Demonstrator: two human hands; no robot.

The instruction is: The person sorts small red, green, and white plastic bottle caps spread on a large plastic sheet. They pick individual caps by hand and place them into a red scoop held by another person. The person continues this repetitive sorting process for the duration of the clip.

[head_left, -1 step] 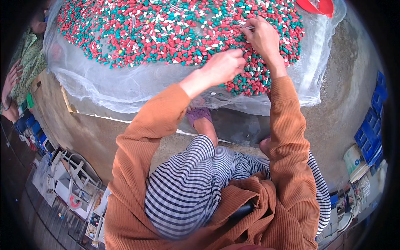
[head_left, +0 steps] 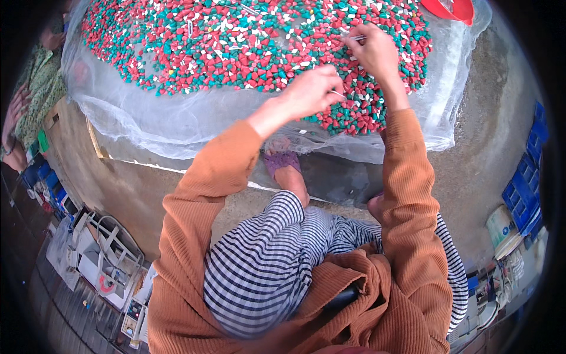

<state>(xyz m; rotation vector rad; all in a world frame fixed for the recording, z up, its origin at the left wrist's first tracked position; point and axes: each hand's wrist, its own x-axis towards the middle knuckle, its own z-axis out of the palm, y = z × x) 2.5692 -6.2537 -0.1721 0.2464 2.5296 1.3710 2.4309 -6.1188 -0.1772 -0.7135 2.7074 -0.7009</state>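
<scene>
While both hands [head_left: 342,74] pinch thin sticks [head_left: 356,38], unchanged, over pellets [head_left: 236,47]

Left hand [head_left: 309,93] pinches a thin white stick [head_left: 337,93] at its fingertips, just above the red, teal and white pieces [head_left: 236,53]; right hand [head_left: 374,52] pinches another thin stick [head_left: 356,38], pieces directly under its fingers; clear plastic sheet [head_left: 177,127] beneath; red bowl [head_left: 451,9] beyond the right fingers.

Red, teal and white pieces [head_left: 236,47] on clear sheet [head_left: 177,127]; orange ribbed sleeves [head_left: 407,194], black-and-white striped trousers [head_left: 259,265], blue crates [head_left: 525,189].
</scene>
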